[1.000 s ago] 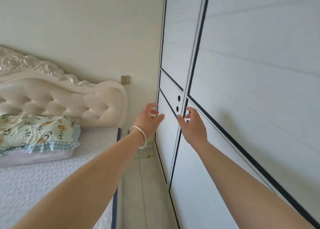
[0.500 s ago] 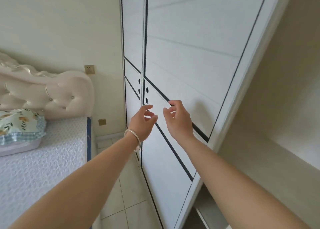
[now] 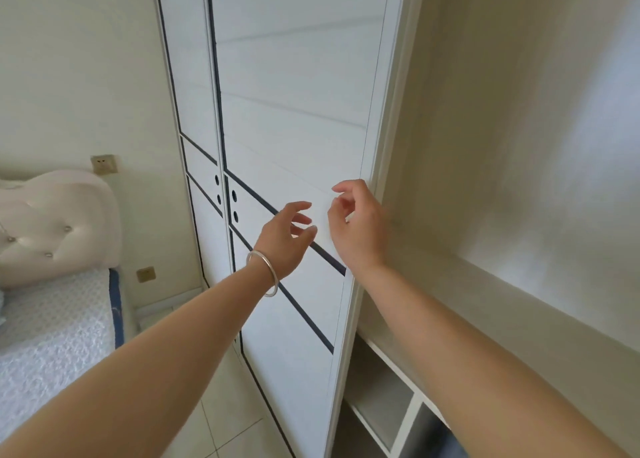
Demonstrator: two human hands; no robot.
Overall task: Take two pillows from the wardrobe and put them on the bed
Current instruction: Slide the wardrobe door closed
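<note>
Two empty hands, right hand (image 3: 360,229) fingers (image 3: 343,189) beside wardrobe door (image 3: 294,128) edge, left hand (image 3: 282,239) near.

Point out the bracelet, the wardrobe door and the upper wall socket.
bracelet (image 3: 269,277), head view, silver band at left wrist.
wardrobe door (image 3: 294,111), head view, upper white panel.
upper wall socket (image 3: 103,164), head view, faceplate centre.

Wardrobe door (image 3: 294,145) farther left, interior exposed

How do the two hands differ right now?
The left hand wears a silver bangle; the right hand wears none. The left hand is over the middle of the door; the right hand is at the door's edge, higher up. Both are empty, fingers loosely curled and open.
</note>
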